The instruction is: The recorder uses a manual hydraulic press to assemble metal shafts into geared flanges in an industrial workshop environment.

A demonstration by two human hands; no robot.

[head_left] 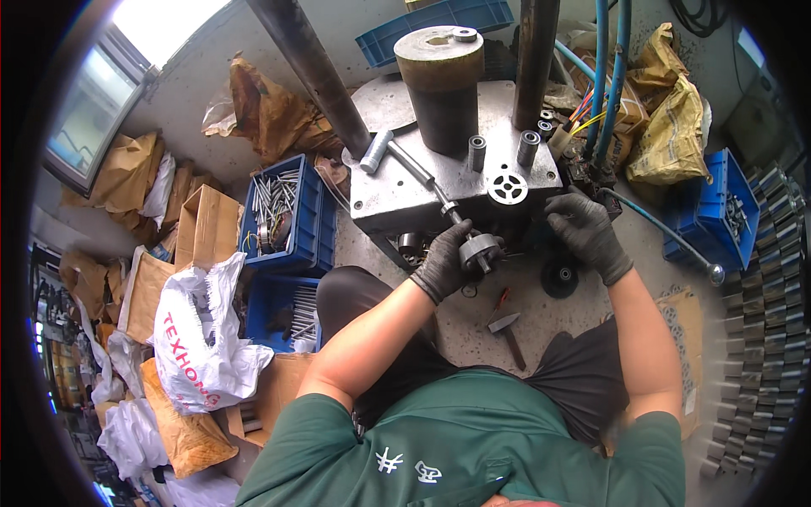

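My left hand, in a dark glove, is closed around a long metal shaft. The shaft slants from the steel press table toward me, with a round grey collar near its close end. A grey cylindrical sleeve lies by the shaft's far end. Also gloved, my right hand hovers near the table's front right corner with curled fingers; whether they hold anything small is hidden. Closest to it on the table are a slotted metal disc and two upright bearing stacks.
A thick press column rises from the table between two dark posts. Blue bins of metal rods stand left, another blue bin right. A hammer lies on the floor. Stacked metal parts line the right.
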